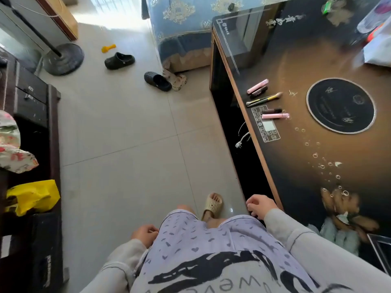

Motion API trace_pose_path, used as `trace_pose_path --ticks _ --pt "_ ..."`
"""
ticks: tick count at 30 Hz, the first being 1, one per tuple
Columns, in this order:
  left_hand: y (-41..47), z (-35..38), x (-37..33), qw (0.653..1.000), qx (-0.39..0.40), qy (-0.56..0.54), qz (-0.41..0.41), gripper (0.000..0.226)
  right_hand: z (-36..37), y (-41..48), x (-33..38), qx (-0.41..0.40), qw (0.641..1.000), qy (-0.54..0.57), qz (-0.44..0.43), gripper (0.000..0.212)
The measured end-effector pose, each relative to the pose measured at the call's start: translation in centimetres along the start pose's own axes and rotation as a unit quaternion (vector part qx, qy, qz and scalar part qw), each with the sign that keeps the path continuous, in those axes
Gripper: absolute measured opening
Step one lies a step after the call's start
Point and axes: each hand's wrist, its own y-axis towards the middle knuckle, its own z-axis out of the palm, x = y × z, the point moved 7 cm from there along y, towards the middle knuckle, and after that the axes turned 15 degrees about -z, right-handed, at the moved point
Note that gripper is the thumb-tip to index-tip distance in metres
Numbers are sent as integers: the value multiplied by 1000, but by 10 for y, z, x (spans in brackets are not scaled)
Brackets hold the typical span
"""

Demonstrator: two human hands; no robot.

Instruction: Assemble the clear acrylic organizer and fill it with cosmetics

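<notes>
Cosmetics lie in a loose row near the left edge of the dark glossy table (300, 66): a pink tube (258, 86) beside a dark tube (258, 92), two makeup brushes (264, 99), then a brown tube (271, 111) and another pink tube (275, 116). No acrylic organizer shows in view. My left hand (145, 232) hangs by my hip with its fingers curled and nothing in it. My right hand (260, 206) is loosely curled at the table's near corner, holding nothing, far from the cosmetics.
A round black disc (341, 105) and a printed control panel (265, 123) sit in the tabletop. A white plug and cord (242, 138) hang off the table side. Dark clogs (119, 60) lie on the tiled floor, and a dark cabinet (31, 115) stands left with a yellow bag (31, 197).
</notes>
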Motion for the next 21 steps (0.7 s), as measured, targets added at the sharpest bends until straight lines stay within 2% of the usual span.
trace_pose_path --ticks 2,6,14,21 --pt "-1 -9 -22 1000 -5 9 5 18 -18 13 12 -14 1000 20 -6 11" --pt "-1 -34 -75 999 -16 26 30 28 -48 31 22 -47 996 69 7 14" --pt "5 -77 -212 981 -21 147 120 13 -54 47 20 -101 978 165 75 23" --pt "2 -106 -340 947 -8 250 203 14 -54 51 12 -183 932 252 186 16"
